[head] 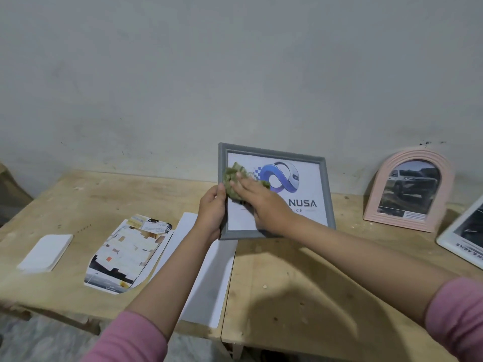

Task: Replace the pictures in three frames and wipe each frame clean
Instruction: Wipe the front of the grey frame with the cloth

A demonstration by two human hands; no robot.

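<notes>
Left hand (212,211) grips the grey frame (326,178) at nine o'clock; right hand (257,198), fingers flat, presses the green cloth (234,176). Sweep steadily toward three o'clock.

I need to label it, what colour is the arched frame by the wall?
Pale pink arched frame, seen in the head view.

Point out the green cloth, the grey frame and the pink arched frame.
green cloth (235,176): head view, bunched upper left part.
grey frame (329,194): head view, right side rail.
pink arched frame (376,194): head view, left edge.
</notes>
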